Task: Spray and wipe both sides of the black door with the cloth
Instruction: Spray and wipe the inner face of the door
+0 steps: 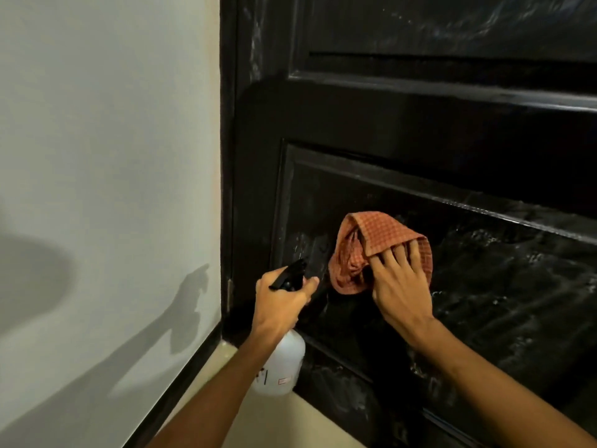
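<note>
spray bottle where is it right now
In the head view the spray bottle is low and centre-left, held in the left hand by the door's left edge, left of the cloth.

Dim light is cast from the right; soft shadows are thrown on the wall (97, 156) at left (edges bowed, detail slightly smeared).

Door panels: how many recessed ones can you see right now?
2. Upper panel at the frame's top; lower panel under the cloth. More may lie outside the view.
</note>
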Available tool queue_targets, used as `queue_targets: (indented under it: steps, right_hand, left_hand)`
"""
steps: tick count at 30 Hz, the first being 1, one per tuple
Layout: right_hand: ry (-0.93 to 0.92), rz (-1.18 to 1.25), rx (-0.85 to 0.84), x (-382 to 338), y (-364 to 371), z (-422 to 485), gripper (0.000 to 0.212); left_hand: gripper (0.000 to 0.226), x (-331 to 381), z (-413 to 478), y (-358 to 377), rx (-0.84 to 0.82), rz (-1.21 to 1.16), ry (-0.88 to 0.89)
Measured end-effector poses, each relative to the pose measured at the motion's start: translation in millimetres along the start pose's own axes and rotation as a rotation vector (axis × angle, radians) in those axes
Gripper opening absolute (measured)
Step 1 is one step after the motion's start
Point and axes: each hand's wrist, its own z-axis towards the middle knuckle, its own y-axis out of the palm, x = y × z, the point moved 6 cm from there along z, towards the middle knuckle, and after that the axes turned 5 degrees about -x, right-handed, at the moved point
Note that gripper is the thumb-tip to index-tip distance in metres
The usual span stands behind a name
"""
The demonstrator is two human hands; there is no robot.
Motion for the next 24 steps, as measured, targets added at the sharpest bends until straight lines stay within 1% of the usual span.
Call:
queue_targets:
  steps: [1, 2, 4, 5, 6, 7, 9, 11, 12, 13, 15, 16, 17, 18, 19, 20, 22, 23, 24]
  right_hand:
    - [-0.011, -0.026, -0.016, -4, 1, 1, 0.075]
    - [-0.087, -0.069, -0.07, -16, 10, -1, 0.079]
    - [-0.307, -0.129, -0.19, -41, 33, -13, 0.086]
    - [-0.365, -0.148, -0.208, -42, 36, -12, 0.084]
    - [-0.366, -0.152, -0.159, -39, 30, -6, 0.08]
    - [-0.329, -0.127, -0.117, -36, 16, 8, 0.074]
    - [-0.197, -0.091, 0.011, -28, -11, 41, 0.064]
    - [-0.098, -0.081, 0.072, -31, -23, 72, 0.066]
    - [-0.125, -0.109, 0.081, -47, -16, 84, 0.069]
    - [-0.192, -0.14, 0.045, -63, -5, 85, 0.071]
    - [-0.416, -0.2, -0.105, -100, 32, 70, 0.077]
    - [-0.493, -0.218, -0.171, -109, 45, 63, 0.079]
    - [-0.539, -0.23, -0.166, -112, 48, 70, 0.078]
    - [-0.53, -0.218, -0.115, -110, 39, 82, 0.077]
    - [-0.481, -0.173, -0.07, -108, 28, 100, 0.075]
    - [-0.402, -0.134, -0.011, -103, 14, 115, 0.075]
    - [-0.288, -0.147, 0.094, -101, 1, 134, 0.074]
    - [-0.299, -0.189, 0.098, -108, 7, 129, 0.075]
    - [-0.33, -0.213, 0.042, -117, 23, 114, 0.076]
  left_hand:
    - [0.023, 3, 1, 1, -0.016, 0.015, 0.028]
    - [0.024, 4, 3, 2, -0.016, 0.026, 0.041]
    - [0.024, 2, 5, -3, 0.03, 0.04, 0.039]
    - [0.024, 0, 6, -5, 0.055, 0.041, 0.03]
    - [0.023, -1, 7, -4, 0.073, 0.053, 0.013]
    - [0.024, -2, 9, -6, 0.083, 0.05, 0.008]
    - [0.026, -3, 12, -10, 0.101, 0.044, 0.003]
    - [0.025, -10, 17, -14, 0.136, 0.039, -0.022]
    - [0.024, -17, 20, -20, 0.178, 0.034, -0.04]
    - [0.022, -20, 21, -23, 0.201, 0.041, -0.051]
    - [0.025, -26, 23, -27, 0.222, 0.047, -0.066]
    - [0.028, -27, 25, -29, 0.221, 0.043, -0.068]
    - [0.027, -23, 29, -33, 0.216, 0.037, -0.05]
    - [0.023, -18, 31, -34, 0.201, 0.042, -0.026]
    - [0.022, -14, 36, -36, 0.189, 0.042, 0.003]
    - [0.023, -9, 39, -37, 0.187, 0.058, 0.031]
    - [0.024, -5, 40, -42, 0.226, 0.087, 0.079]
    - [0.024, -4, 40, -43, 0.242, 0.099, 0.1]
    - [0.023, -5, 38, -42, 0.243, 0.102, 0.109]
